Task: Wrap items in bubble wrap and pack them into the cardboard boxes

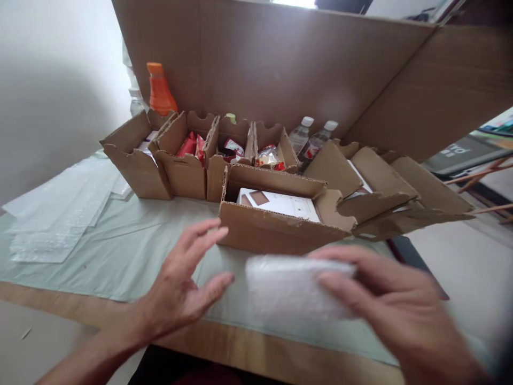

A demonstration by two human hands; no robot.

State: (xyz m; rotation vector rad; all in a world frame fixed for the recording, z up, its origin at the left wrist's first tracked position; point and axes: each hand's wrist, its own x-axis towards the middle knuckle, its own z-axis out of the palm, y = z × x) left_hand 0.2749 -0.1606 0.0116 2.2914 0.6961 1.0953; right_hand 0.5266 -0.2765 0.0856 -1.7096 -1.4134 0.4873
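Note:
In my right hand (pixel 385 299) is a flat rectangular packet in bubble wrap (pixel 286 289), pinched at its right end between thumb and fingers. It is held above the table's front part and blurred by motion; what the wrap encloses cannot be made out. My left hand (pixel 186 275) hovers to the left of the packet, fingers spread and nothing in them. Just beyond both hands stands a long cardboard bin (pixel 276 230) with a white printed box (pixel 286 203) inside it. The left fingertips are near that bin's left corner.
Bubble wrap sheets (pixel 60 208) lie at the left on the pale green cloth (pixel 160 235). Behind stand several cardboard bins (pixel 184 176) with red packets, an orange bottle (pixel 160 91) and clear bottles (pixel 316 140). More bins (pixel 385 187) lean at the right. A tall cardboard panel (pixel 272 59) closes the back.

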